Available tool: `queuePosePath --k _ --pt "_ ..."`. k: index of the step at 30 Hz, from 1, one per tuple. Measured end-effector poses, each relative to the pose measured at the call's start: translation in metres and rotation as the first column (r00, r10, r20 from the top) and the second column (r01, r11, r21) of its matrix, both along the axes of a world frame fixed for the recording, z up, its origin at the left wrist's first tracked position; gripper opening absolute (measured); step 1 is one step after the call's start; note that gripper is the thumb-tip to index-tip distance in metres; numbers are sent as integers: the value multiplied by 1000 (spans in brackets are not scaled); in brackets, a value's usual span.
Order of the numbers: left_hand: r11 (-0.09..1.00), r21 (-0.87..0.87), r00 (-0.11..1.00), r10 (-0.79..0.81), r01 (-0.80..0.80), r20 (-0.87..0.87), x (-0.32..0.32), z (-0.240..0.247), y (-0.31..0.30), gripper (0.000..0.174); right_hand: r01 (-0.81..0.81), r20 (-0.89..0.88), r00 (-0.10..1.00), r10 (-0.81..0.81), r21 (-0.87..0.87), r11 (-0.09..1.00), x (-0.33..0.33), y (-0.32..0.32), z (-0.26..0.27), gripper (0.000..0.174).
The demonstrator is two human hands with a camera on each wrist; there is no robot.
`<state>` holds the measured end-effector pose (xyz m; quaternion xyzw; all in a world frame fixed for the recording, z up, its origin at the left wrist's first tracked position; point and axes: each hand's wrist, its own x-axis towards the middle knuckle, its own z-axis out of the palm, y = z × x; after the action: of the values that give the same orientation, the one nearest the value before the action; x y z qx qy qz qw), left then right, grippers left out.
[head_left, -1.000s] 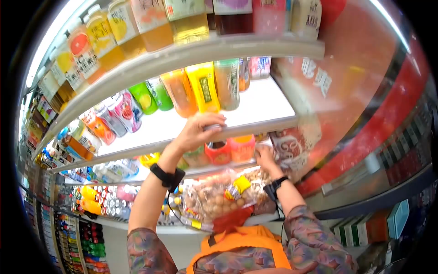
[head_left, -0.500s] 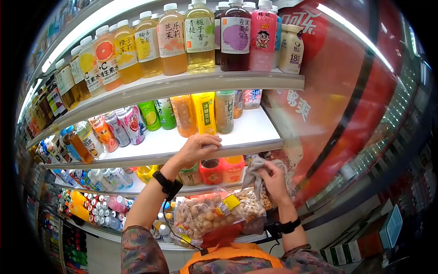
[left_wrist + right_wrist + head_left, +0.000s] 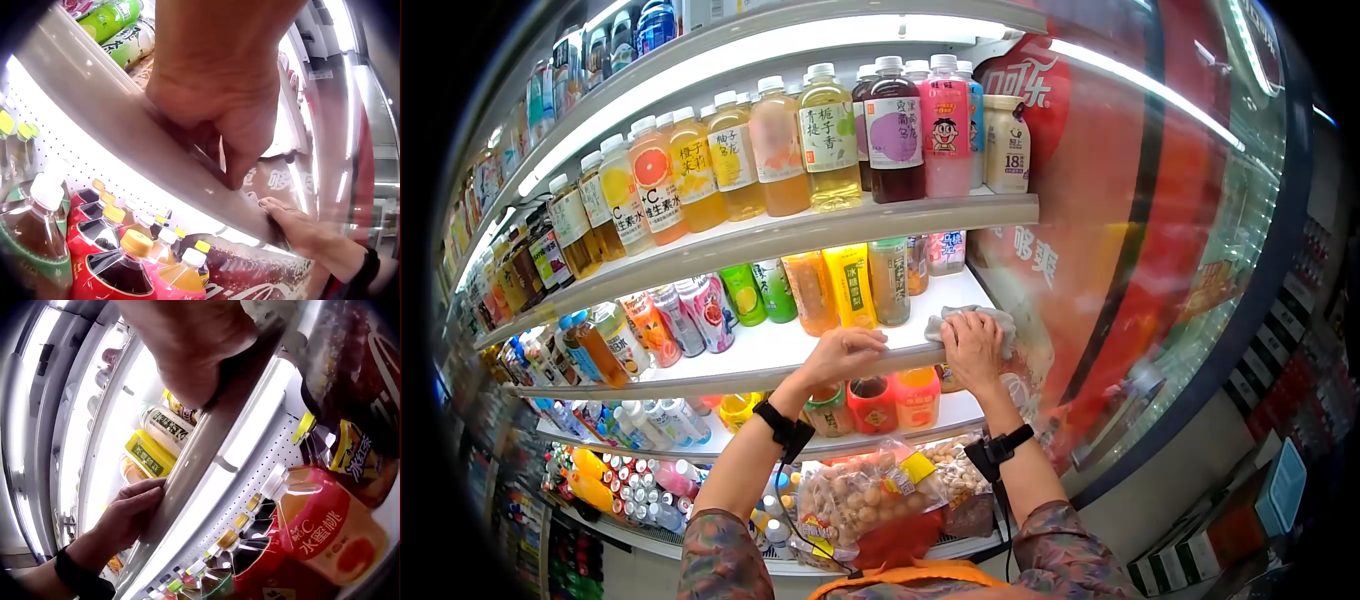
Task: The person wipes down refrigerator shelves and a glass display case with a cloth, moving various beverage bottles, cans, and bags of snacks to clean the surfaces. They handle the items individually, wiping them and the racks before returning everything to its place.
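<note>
My right hand (image 3: 975, 355) grips a bunched grey cloth (image 3: 1005, 322) and presses it down at the right end of a white shelf (image 3: 800, 345). The cloth shows on both sides of my fingers. My left hand (image 3: 837, 357) rests on the front edge of that same shelf, fingers pointing right, thumb over the front lip in the left wrist view. Just behind it stand a yellow bottle (image 3: 852, 285), an orange bottle (image 3: 809, 292) and a pale drink bottle with a green cap (image 3: 890, 280).
Above, another shelf edge (image 3: 800, 232) carries a row of juice bottles. Below are bottles with red labels (image 3: 306, 531) and bagged snacks (image 3: 870, 495). A red printed side panel (image 3: 1090, 300) bounds the shelves on the right. Cans (image 3: 705, 310) stand farther left.
My right hand has brought the cloth up from below the shelf, past its right end, and onto the shelf top. My left hand stays on the shelf edge. The head view has shifted.
</note>
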<state>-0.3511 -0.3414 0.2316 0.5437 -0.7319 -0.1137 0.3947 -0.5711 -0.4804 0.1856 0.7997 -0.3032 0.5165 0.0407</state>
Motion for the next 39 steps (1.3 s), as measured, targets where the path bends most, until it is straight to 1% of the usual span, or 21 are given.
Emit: queuePosePath --k 2,3,8,10,12,13,14,15,17,20,22,23,26,28,30,32,34,35,36,38,39 --pt "999 26 999 34 -34 1 -1 0 1 17 -14 5 1000 14 -16 1000 -2 1 -1 22" --pt "998 34 997 54 -56 51 -3 2 2 17 -26 -11 1000 27 8 1000 -3 2 1 22" --pt "999 23 1000 22 -23 16 1 -1 0 18 -80 -2 997 80 11 997 -6 -1 -1 21" --pt "997 71 998 33 -29 -54 2 -3 -2 17 -49 -18 999 50 30 998 -4 -1 1 21" --pt "999 43 998 -12 14 -55 5 -3 -4 19 -51 -111 992 66 127 991 8 4 6 21" --pt "995 97 995 24 -14 -98 2 -1 -2 17 -145 -123 979 160 119 982 18 10 7 21" --pt "995 92 996 49 -42 -74 3 -2 -2 18 -238 -134 959 251 109 965 30 17 5 21" --pt "993 89 996 85 -81 -41 6 -7 -4 17 -236 -129 961 244 73 969 42 23 3 21" --pt "996 42 997 78 -78 -14 5 -9 -4 17 -252 -120 959 255 42 967 49 31 3 20" --pt "995 36 995 89 -88 -44 -1 -5 2 19 -341 -98 933 346 65 938 39 27 7 20" --pt "991 74 992 118 -115 -45 -3 -1 5 19 -388 -107 910 400 116 914 29 23 14 21" --pt "994 45 994 101 -98 -49 -1 -4 2 20 -360 -146 914 379 140 922 25 22 18 21" --pt "995 12 994 98 -98 -45 -1 -5 2 22 -283 -109 949 296 119 952 19 9 13 20" --pt "995 -7 995 102 -102 -13 2 -8 -1 22 -126 -128 982 139 101 987 8 -9 9 20" --pt "989 -19 989 145 -145 18 -2 -6 3 21 -86 -80 993 91 60 994 -10 -22 7 20" --pt "992 -78 994 105 -104 10 1 -13 1 20 -75 -30 996 79 98 992 -22 -28 8 20" --pt "981 -24 979 195 -194 58 -9 -10 9 19 -50 -121 991 55 44 998 -23 -33 6 19" --pt "977 -92 981 195 -195 -3 -9 -25 6 19 -60 -116 991 67 62 996 -24 -26 7 19" --pt "964 -192 980 194 -184 34 -9 -36 6 24 -75 -112 990 83 76 994 -22 -19 11 19" --pt "948 -223 932 278 -227 232 -23 -32 25 37 -201 -103 975 198 -14 980 -9 -10 8 16" --pt "917 -315 898 337 -245 284 -31 -37 32 43 -253 -140 958 249 -7 968 -1 5 15 16"
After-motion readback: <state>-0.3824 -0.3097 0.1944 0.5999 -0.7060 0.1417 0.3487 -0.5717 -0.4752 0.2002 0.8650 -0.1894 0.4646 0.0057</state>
